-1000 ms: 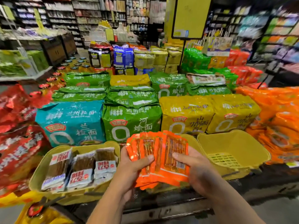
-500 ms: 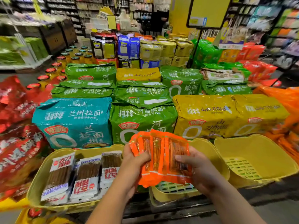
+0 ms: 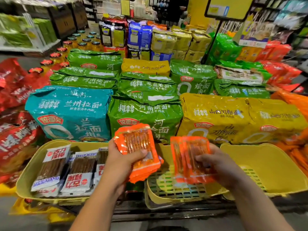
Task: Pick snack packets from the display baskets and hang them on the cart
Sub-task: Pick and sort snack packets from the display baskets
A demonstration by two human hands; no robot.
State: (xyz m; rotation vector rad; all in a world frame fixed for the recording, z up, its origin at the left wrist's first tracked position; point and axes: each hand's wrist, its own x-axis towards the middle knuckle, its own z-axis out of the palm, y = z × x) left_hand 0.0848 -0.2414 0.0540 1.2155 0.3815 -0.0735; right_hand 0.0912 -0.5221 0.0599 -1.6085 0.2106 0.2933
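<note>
Your left hand (image 3: 120, 162) grips a thick stack of flat orange foil snack packets (image 3: 138, 142) and your right hand (image 3: 216, 164), held apart from it, pinches a thinner orange bunch (image 3: 188, 152), both just above the middle yellow slotted plastic basket (image 3: 166, 187), which looks emptied; nothing is hung yet, and no cart hooks show. Left of that basket, white-and-brown packets (image 3: 53, 167) wait; behind it stand big noodle bags (image 3: 145, 112)

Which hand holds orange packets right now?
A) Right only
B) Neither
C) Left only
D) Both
D: the left hand grips the left stack and the right hand holds the right stack, the two stacks apart, with the right one over the middle basket.
</note>
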